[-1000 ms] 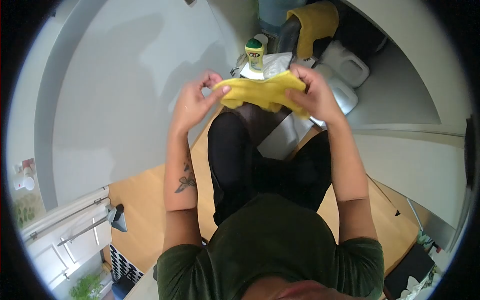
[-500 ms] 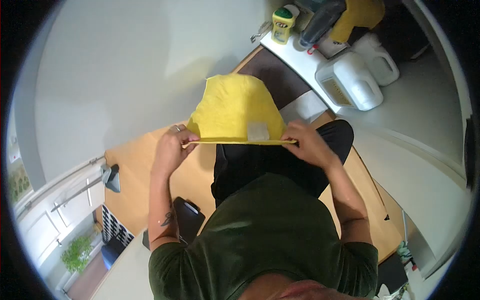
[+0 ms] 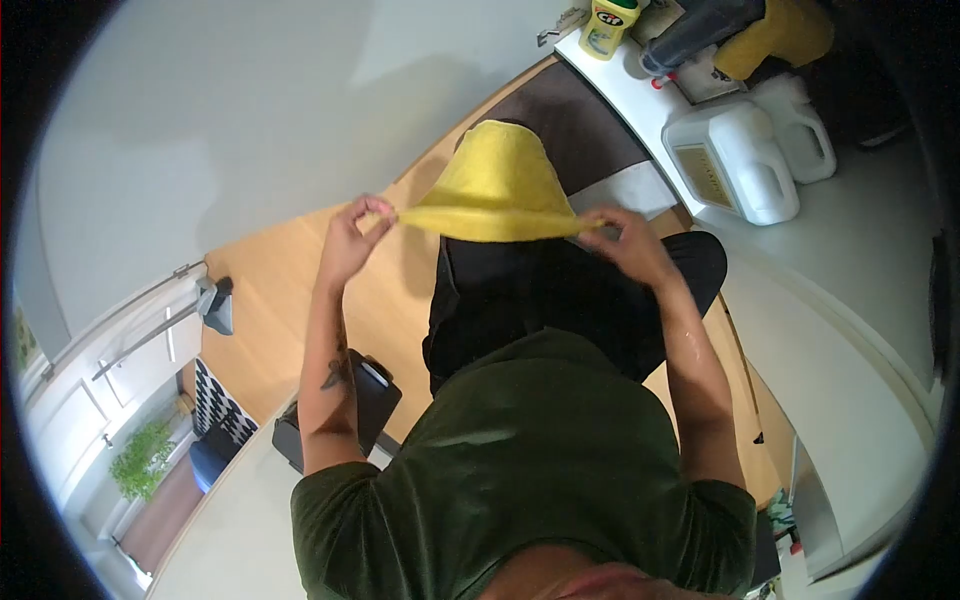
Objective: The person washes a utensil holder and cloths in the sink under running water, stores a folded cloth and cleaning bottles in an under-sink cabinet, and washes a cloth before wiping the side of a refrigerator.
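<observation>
A yellow cloth (image 3: 497, 190) is stretched between my two hands above my black-trousered legs, its far part hanging away from me. My left hand (image 3: 356, 238) pinches the cloth's left corner between thumb and fingers. At the right corner, my right hand (image 3: 625, 243) has its fingers closed on the cloth, slightly blurred. Beyond the cloth lies a dark brown mat (image 3: 570, 120) on the wooden floor (image 3: 285, 290).
A yellow bottle with a green cap (image 3: 606, 30) stands on a white ledge (image 3: 652, 128) at the upper right. Beside it are a dark bottle (image 3: 705, 35), white jugs (image 3: 745, 160) and another yellow cloth (image 3: 780, 38). A black case (image 3: 370, 400) lies near my left forearm.
The cloth was bunched between my hands, then spread out and hung open. My hands lowered, then rose slightly with it. The view has shifted, bringing the mat and black case into sight.
</observation>
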Demonstrator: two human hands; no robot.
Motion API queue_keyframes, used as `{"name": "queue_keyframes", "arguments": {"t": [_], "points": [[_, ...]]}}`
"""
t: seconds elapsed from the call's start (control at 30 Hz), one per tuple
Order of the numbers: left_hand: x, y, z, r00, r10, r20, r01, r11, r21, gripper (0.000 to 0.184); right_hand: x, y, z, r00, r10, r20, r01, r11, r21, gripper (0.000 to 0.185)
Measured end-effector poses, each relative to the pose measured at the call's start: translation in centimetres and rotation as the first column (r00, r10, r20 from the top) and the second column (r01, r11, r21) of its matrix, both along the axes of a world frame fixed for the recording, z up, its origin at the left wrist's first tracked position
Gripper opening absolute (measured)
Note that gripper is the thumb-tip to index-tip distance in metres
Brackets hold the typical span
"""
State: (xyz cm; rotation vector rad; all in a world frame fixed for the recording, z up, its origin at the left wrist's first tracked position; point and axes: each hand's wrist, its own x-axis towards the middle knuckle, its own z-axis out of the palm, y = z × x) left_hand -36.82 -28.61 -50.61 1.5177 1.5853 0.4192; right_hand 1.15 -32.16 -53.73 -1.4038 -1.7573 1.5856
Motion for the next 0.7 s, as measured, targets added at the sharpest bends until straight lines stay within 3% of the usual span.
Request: {"name": "queue_keyframes", "arguments": {"t": [0.07,0.17,0.23,0.27,0.33,0.37,0.4,0.43,0.47,0.5,0.53,0.63,0.7], "points": [[1.4,3.4,0.8,0.999,0.042,0.020,-0.043,0.998,0.050,0.015,0.4,2.3,-0.2,0.954,-0.245,-0.174,0.222,0.965,-0.141,0.020],[3.2,7.1,-1.0,0.997,0.073,-0.024,-0.070,0.992,0.104,0.021,0.2,5.3,-3.4,0.930,-0.340,-0.140,0.322,0.937,-0.134,0.027],[3.7,7.8,-4.3,0.930,-0.010,-0.366,0.144,0.930,0.339,0.028,-0.2,5.4,-9.7,0.906,-0.422,-0.032,0.423,0.904,0.054,0.034],[3.5,7.2,-6.2,0.932,-0.012,-0.363,0.144,0.930,0.339,0.028,-0.7,4.6,-10.9,0.906,-0.423,-0.029,0.424,0.904,0.055,0.034],[2.6,5.5,-10.8,0.841,-0.072,-0.537,0.174,0.974,0.142,0.036,-2.2,3.6,-11.9,0.823,-0.471,0.318,0.459,0.881,0.118,0.039],[2.1,4.2,-13.2,0.949,0.041,-0.313,-0.046,0.999,-0.008,0.036,-2.9,3.4,-11.8,0.823,-0.471,0.318,0.459,0.881,0.118,0.039],[1.9,3.4,-14.6,0.975,0.204,-0.094,-0.219,0.954,-0.203,0.037,-3.6,3.4,-11.7,0.850,-0.505,0.147,0.526,0.812,-0.253,0.040],[2.6,3.0,-13.7,0.976,0.200,-0.092,-0.215,0.956,-0.201,0.037,-4.1,3.3,-11.5,0.815,-0.579,-0.010,0.460,0.657,-0.597,0.042],[3.8,2.4,-12.1,0.898,0.435,0.068,-0.357,0.809,-0.468,0.036,-4.5,3.2,-11.0,0.812,-0.583,-0.008,0.465,0.656,-0.594,0.042],[4.7,2.1,-11.2,0.731,0.667,0.145,-0.387,0.581,-0.716,0.036,-4.7,3.1,-10.2,0.724,-0.688,-0.050,0.419,0.496,-0.760,0.040],[4.9,2.2,-11.4,0.731,0.666,0.149,-0.384,0.582,-0.717,0.036,-4.6,3.0,-9.9,0.621,-0.782,-0.060,0.323,0.325,-0.889,0.039],[5.2,2.4,-11.2,0.673,0.685,0.279,-0.340,0.621,-0.706,0.029,-4.4,2.7,-12.2,0.559,-0.808,-0.187,0.245,0.377,-0.893,0.040],[5.4,3.2,-10.2,0.735,0.597,0.320,-0.324,0.725,-0.608,0.022,-3.6,2.6,-12.5,0.532,-0.812,-0.241,0.289,0.442,-0.849,0.037]]}}
